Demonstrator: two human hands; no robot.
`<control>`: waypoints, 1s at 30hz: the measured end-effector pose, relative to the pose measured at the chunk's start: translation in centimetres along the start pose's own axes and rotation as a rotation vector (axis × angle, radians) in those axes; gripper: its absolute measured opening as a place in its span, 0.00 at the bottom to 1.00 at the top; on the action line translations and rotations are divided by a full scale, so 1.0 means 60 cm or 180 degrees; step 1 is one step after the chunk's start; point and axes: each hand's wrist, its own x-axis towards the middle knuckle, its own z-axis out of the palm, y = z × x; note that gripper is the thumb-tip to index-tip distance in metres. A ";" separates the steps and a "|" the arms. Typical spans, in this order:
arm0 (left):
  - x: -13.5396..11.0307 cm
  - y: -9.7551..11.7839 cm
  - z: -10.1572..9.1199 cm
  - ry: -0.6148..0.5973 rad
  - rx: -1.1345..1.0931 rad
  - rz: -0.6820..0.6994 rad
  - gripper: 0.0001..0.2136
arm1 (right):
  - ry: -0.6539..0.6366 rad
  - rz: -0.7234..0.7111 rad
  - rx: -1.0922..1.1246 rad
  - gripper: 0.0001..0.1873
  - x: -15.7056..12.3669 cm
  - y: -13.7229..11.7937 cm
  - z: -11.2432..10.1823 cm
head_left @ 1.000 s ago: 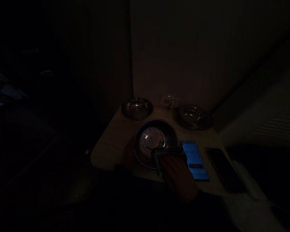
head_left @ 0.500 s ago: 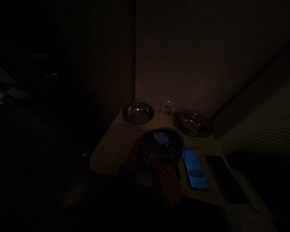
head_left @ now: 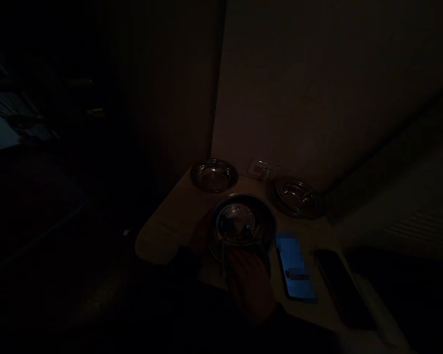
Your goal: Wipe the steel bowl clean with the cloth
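A shiny round metal bowl (head_left: pixel 268 216) is at the table's front middle, a rounded reflective surface showing inside its rim. My right hand (head_left: pixel 249 275) lies over a dark cloth (head_left: pixel 265 253) at the bowl's near side, with its fingers together on the fabric. At the bowl's left edge is my left hand (head_left: pixel 201 231), closed at the rim; deep shadow hides most of its fingers. Just right of the bowl lies a phone (head_left: pixel 295 265) with a lit blue screen.
A shallow metal dish (head_left: pixel 214 177) sits at the back left of the small wooden table (head_left: pixel 162 228). Stacked metal plates (head_left: pixel 299 196), the top one divided, stand back right. A wall socket (head_left: pixel 263 169) is behind them. A dark flat object (head_left: pixel 345 290) lies at the right edge.
The view has shifted slightly. The bowl sits a little further left and its reflective inner surface shows more broadly. My right hand and the cloth remain at its near side.
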 end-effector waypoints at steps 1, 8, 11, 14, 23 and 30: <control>0.002 -0.001 -0.001 -0.0019 0.0010 0.0022 0.22 | 0.0007 -0.0032 0.0024 0.22 0.000 0.001 -0.002; 0.003 -0.006 -0.005 -0.0013 -0.0061 -0.0146 0.22 | 0.0066 -0.0162 0.0036 0.22 0.001 0.006 -0.006; 0.003 -0.010 -0.008 -0.0083 0.0030 0.0038 0.20 | 0.0099 -0.0121 0.0047 0.20 0.000 0.006 -0.003; 0.001 -0.008 -0.008 -0.0165 0.0185 0.0209 0.20 | 0.0116 -0.0071 0.0014 0.20 -0.001 0.004 0.000; 0.000 0.004 0.002 -0.0078 -0.0043 -0.0136 0.22 | 0.0220 -0.0072 0.0006 0.20 -0.004 0.003 0.008; 0.004 0.015 0.000 -0.0065 0.0172 -0.0092 0.19 | 0.0462 -0.0198 0.0015 0.21 -0.005 0.007 0.004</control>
